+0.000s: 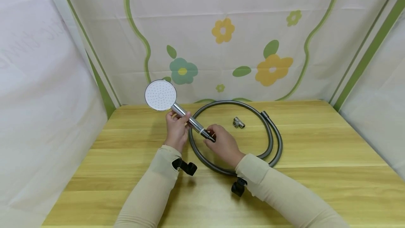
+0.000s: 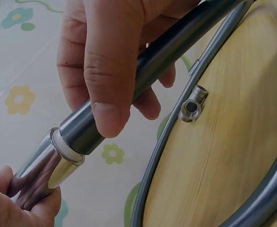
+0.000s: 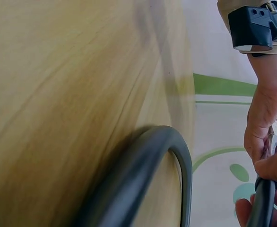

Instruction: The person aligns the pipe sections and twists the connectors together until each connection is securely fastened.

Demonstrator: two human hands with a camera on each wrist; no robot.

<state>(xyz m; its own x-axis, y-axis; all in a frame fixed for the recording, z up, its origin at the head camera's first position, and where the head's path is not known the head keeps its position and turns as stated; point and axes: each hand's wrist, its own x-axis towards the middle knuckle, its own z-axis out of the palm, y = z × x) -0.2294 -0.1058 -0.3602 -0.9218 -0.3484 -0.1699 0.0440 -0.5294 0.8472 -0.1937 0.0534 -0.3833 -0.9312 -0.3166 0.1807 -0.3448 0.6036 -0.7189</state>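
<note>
My left hand [image 1: 175, 129] grips the chrome handle of a shower head [image 1: 160, 95], whose round white face is turned up toward the head camera. At the handle's lower end, my right hand [image 1: 225, 143] pinches the dark end sleeve of a grey shower hose [image 1: 280, 143]. Up close in the left wrist view, the dark sleeve [image 2: 82, 127] meets the handle's end, and a white ring [image 2: 66, 147] shows between them. The right thumb lies along the sleeve. The right wrist view catches both hands at its right edge, with the hose running down from the right fingers.
The hose lies in a wide loop on the wooden table [image 1: 316, 143], its other end [image 1: 265, 114] at the right. A small metal tee fitting [image 1: 238, 122] sits inside the loop. Flower-printed fabric [image 1: 202, 45] walls the table at the back and sides.
</note>
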